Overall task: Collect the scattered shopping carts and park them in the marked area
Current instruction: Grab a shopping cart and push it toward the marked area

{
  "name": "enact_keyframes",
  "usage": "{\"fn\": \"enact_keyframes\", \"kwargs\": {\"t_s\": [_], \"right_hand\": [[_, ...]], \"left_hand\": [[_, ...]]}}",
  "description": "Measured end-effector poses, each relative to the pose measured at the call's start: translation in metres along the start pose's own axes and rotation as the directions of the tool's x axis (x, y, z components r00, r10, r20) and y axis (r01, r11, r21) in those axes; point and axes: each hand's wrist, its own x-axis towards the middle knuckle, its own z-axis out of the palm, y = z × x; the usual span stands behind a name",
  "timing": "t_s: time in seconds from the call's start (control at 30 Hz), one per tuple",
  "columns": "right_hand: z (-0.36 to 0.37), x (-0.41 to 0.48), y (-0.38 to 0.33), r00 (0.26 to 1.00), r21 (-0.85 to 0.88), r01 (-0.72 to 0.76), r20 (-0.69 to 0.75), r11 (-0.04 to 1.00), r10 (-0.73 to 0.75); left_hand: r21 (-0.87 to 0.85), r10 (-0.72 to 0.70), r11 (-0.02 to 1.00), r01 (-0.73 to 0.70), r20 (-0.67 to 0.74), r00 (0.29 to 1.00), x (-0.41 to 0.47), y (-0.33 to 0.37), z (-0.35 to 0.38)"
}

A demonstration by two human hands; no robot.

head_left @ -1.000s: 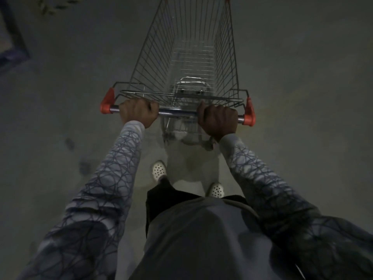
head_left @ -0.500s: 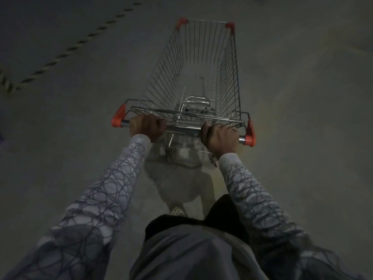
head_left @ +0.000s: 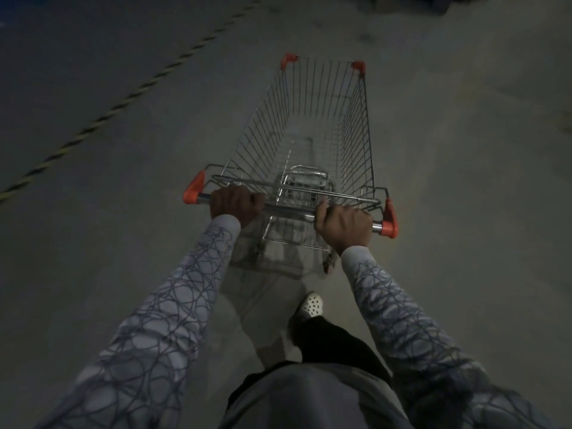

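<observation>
- Concrete floor [head_left: 464,212], dim, with a striped line [head_left: 123,100] at upper left.
- Wire shopping cart [head_left: 266,125] stands on it, right of the line, ahead of the person.
- Left hand [head_left: 236,205] and right hand [head_left: 345,226]: fingers clamped round the handle bar [head_left: 288,211].

Left hand [head_left: 236,205] and right hand [head_left: 344,226] both grip the handlebar [head_left: 289,212] of the wire shopping cart [head_left: 312,134], basket stretching ahead of the grip

One wide-angle camera worn on the person's head looks forward and steeply down, close above the left sleeve [head_left: 173,305] and right sleeve [head_left: 390,305], along the shopping cart [head_left: 309,168] from its handle end, the floor [head_left: 464,212] reaching a striped line [head_left: 123,102] at left.
</observation>
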Motion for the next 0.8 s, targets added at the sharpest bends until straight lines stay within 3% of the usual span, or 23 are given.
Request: {"fn": "enact_keyframes", "kwargs": {"t_s": [0.3,0.47,0.57,0.63,0.8], "right_hand": [[0.012,0.146,0.012,0.998,0.012,0.001,0.059,1.0,-0.002],[0.014,0.227,0.018,0.997,0.006,0.053,0.056,0.999,-0.053],[0.02,0.279,0.018,0.997,-0.015,0.076,0.036,0.997,-0.075],[0.026,0.316,0.015,0.997,-0.025,0.077,0.015,0.997,-0.077],[0.042,0.425,0.003,0.987,-0.032,0.15,0.054,0.988,-0.148]], "left_hand": [[0.098,0.03,0.994,-0.036,0.065,0.997,0.129,0.037,-0.005],[0.025,0.085,0.996,-0.086,0.046,0.995,0.187,0.059,-0.015],[0.034,0.042,0.998,-0.044,0.052,0.998,0.238,0.06,-0.005],[0.047,0.013,0.999,-0.02,0.145,0.989,0.276,0.065,-0.01],[0.102,-0.009,0.995,0.011,-0.014,1.0,0.375,0.067,0.009]]}}
